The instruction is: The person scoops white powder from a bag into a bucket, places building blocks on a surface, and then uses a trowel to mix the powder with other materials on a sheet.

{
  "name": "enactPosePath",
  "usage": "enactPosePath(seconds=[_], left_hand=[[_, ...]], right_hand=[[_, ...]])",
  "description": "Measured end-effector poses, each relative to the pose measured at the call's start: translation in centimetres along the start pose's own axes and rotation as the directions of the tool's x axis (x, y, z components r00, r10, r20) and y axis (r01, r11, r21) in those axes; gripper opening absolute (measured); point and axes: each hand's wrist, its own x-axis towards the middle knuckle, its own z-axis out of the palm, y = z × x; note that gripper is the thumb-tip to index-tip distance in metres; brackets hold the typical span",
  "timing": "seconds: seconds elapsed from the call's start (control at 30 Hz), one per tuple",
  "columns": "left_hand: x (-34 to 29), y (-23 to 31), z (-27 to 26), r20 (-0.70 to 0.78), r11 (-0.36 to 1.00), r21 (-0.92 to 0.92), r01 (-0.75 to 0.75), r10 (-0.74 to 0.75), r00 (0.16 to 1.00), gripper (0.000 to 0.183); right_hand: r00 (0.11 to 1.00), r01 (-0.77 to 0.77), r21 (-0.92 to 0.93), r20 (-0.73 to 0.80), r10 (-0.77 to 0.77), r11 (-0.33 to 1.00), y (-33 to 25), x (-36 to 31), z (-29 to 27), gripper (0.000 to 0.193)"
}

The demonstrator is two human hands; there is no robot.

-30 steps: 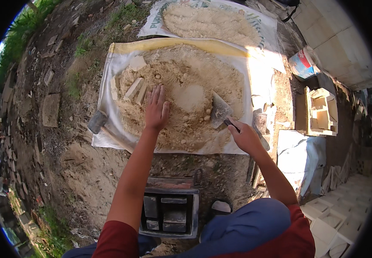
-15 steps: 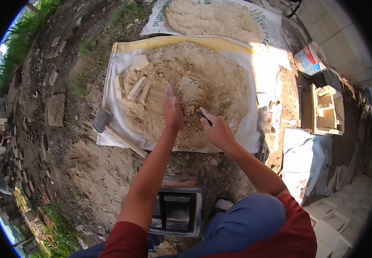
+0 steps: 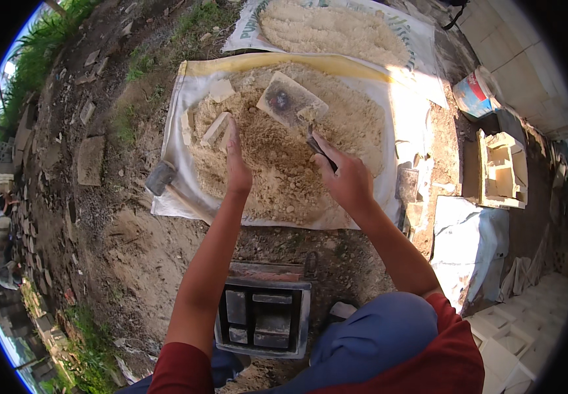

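My right hand grips the black handle of a trowel. The trowel's broad, dusty rectangular blade lies over the heap of sandy beige powder, with a dark patch showing on its face. My left hand is held edge-on over the left part of the heap, fingers straight and pressed flat together, holding nothing. Beside its fingertips lies a pale bar-shaped block; other pale pieces rest further up the heap. Underneath, a white sack sheet bears the powder.
A mallet lies at the sheet's left corner. Close to my knees stands a dark compartmented mould. Another powder-laden sheet is at the far side. To the right are a bucket and a pale compartmented block.
The trowel blade, covered by powder before, now shows mostly bare and further up the heap. My right hand has shifted right, and my left hand has moved left, away from it.
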Motion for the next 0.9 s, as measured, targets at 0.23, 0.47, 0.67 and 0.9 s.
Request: enactPosePath(seconds=[0.23, 0.47, 0.67, 0.9], left_hand=[[-2.0, -0.6, -1.1, 0.104, 0.981, 0.19, -0.033, 0.013, 0.994, 0.073], [-2.8, -0.6, -2.1, 0.33, 0.921, 0.389, -0.029, -0.111, 0.937, 0.074], [-5.0, -2.5, -0.8, 0.282, 0.739, 0.646, -0.193, 0.005, 0.96, 0.076], [-6.3, -2.4, 4.0, -0.137, 0.683, 0.723, 0.101, -0.002, 0.991, 0.073]], right_hand=[[0.802, -0.313, 0.144, 0.569, 0.18, 0.939, -0.6, 0.4, 0.8, 0.049], [0.746, -0.29, -0.03, 0.618, 0.246, 0.956, 4.8, -0.7, -5.7, 0.046], [0.845, -0.414, -0.093, 0.332, 0.42, 0.906, 6.9, 1.0, -6.8, 0.048], [0.891, -0.383, 0.061, 0.288, 0.351, 0.922, 3.1, -3.2, 2.7, 0.047]])
